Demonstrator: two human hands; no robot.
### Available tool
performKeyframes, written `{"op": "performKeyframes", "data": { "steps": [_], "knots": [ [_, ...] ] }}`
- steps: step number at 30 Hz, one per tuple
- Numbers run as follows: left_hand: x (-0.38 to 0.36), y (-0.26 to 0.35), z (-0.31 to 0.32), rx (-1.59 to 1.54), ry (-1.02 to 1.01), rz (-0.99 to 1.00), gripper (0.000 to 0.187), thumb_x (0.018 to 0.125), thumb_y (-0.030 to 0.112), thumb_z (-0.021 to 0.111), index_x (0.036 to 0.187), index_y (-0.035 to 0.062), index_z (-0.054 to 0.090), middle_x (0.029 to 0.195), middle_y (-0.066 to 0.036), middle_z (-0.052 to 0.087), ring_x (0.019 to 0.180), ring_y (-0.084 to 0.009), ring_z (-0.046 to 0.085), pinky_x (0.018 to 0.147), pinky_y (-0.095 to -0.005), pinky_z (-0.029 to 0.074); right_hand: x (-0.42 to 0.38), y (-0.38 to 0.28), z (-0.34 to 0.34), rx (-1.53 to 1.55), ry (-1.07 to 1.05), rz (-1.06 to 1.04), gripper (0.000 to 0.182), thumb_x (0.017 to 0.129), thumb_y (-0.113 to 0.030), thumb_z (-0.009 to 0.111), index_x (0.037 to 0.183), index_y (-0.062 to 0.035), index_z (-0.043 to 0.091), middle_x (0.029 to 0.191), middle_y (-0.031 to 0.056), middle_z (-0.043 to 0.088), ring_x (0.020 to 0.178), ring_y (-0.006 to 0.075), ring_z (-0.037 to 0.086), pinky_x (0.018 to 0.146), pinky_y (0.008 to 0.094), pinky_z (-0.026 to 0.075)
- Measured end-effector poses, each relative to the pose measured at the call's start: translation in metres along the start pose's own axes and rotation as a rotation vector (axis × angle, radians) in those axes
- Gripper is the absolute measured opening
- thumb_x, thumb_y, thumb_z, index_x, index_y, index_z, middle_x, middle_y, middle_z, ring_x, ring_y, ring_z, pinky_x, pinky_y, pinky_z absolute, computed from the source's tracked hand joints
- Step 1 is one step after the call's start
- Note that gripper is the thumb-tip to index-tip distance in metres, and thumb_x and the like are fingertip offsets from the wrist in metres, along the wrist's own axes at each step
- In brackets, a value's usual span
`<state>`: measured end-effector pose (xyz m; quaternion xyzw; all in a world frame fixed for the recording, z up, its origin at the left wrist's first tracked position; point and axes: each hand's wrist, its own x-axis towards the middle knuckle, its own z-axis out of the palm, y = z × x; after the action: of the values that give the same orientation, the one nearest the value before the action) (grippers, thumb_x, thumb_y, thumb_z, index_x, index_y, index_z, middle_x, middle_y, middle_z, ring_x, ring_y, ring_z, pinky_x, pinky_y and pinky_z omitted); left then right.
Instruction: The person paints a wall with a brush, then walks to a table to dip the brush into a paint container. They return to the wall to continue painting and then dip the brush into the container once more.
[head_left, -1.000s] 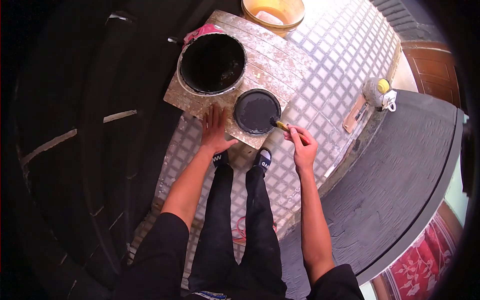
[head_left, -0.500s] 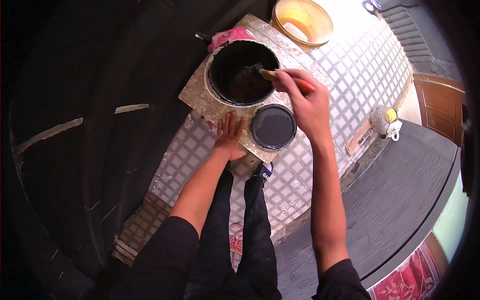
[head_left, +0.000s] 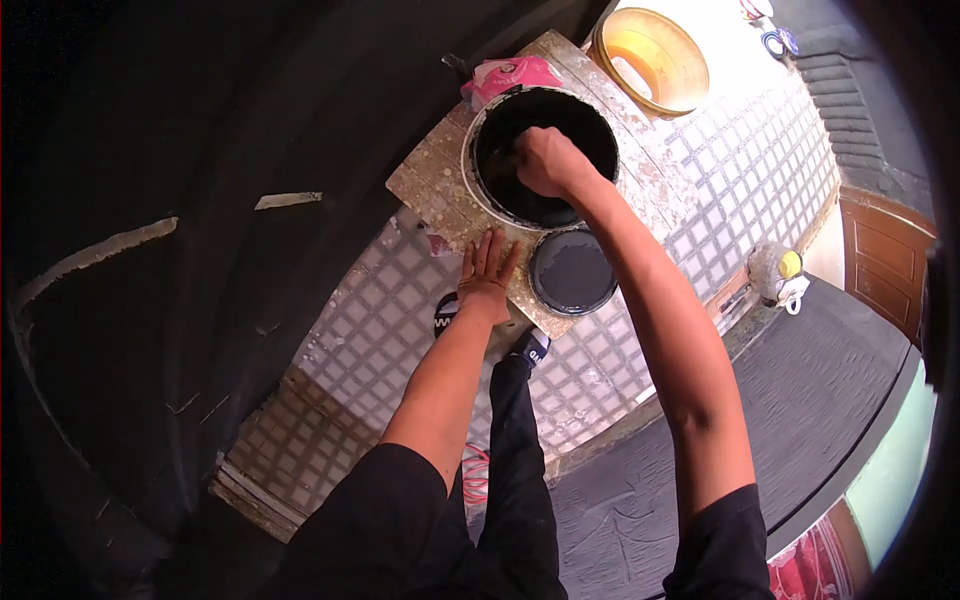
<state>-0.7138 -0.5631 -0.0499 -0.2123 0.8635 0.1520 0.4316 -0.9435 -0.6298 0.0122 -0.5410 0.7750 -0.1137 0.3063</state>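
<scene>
My right hand (head_left: 548,163) reaches down into a white-rimmed bucket (head_left: 467,165) with a dark, paint-coated inside. Its fingers are curled closed around a paintbrush, which the hand and the bucket's shadow mostly hide now. Fingers spread, my left hand (head_left: 487,277) lies flat on the near edge of a paint-spattered board (head_left: 430,180) that carries the bucket. Just right of that hand, a round lid or shallow tub (head_left: 573,272) shows a smooth dark grey surface.
Behind the bucket lies a pink bag or cloth (head_left: 515,74). A yellowish bucket (head_left: 690,70) stands beyond the board. Right are a yellow-capped container (head_left: 775,272) and a dark grey ledge (head_left: 790,400). A dark wall (head_left: 200,300) rises on the left, above tiled floor (head_left: 350,330).
My right hand has gone from above the bucket's right rim down into it, taking the brush along. The camera view has shifted, and my left hand still rests on the board.
</scene>
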Motion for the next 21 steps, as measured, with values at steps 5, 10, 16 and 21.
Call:
{"op": "performKeyframes", "data": {
  "steps": [5, 10, 16, 21],
  "knots": [
    [0.003, 0.000, 0.009, -0.019, 0.023, 0.002, 0.119, 0.081, 0.046, 0.071, 0.163, 0.0229, -0.012, 0.167, -0.018, -0.023, 0.154, -0.0374, -0.023, 0.122, -0.0560, -0.013, -0.003, -0.010, -0.020, 0.165, -0.109, -0.020, 0.023, 0.086, -0.020, 0.068, 0.098, -0.0012, 0.075, 0.088, 0.0242, 0.072, 0.083, 0.0400, 0.071, 0.074, 0.0439, 0.057],
    [-0.003, 0.001, -0.004, -0.020, 0.000, 0.000, 0.110, 0.085, 0.035, 0.064, 0.163, 0.0240, -0.012, 0.168, -0.017, -0.022, 0.155, -0.0365, -0.022, 0.121, -0.0561, -0.014, -0.003, 0.007, -0.021, 0.554, -0.103, 0.174, 0.020, 0.089, -0.014, 0.066, 0.102, -0.0012, 0.074, 0.086, 0.0230, 0.072, 0.076, 0.0377, 0.069, 0.073, 0.0410, 0.056],
    [0.002, 0.002, 0.003, -0.013, -0.029, -0.006, 0.110, 0.085, 0.035, 0.064, 0.163, 0.0244, -0.013, 0.168, -0.017, -0.022, 0.154, -0.0364, -0.022, 0.121, -0.0559, -0.015, -0.010, 0.012, -0.011, 0.166, 0.230, -0.041, 0.017, 0.087, -0.013, 0.064, 0.095, -0.0006, 0.073, 0.086, 0.0240, 0.071, 0.080, 0.0441, 0.068, 0.075, 0.0453, 0.056],
    [-0.004, 0.000, -0.007, -0.067, -0.023, 0.001, 0.111, 0.084, 0.036, 0.065, 0.163, 0.0243, -0.012, 0.168, -0.017, -0.021, 0.154, -0.0370, -0.022, 0.122, -0.0559, -0.014, -0.008, -0.003, 0.009, -0.044, -0.020, -0.040, 0.020, 0.084, -0.014, 0.064, 0.090, 0.0024, 0.073, 0.087, 0.0281, 0.069, 0.085, 0.0459, 0.069, 0.076, 0.0504, 0.057]
  ]
}}
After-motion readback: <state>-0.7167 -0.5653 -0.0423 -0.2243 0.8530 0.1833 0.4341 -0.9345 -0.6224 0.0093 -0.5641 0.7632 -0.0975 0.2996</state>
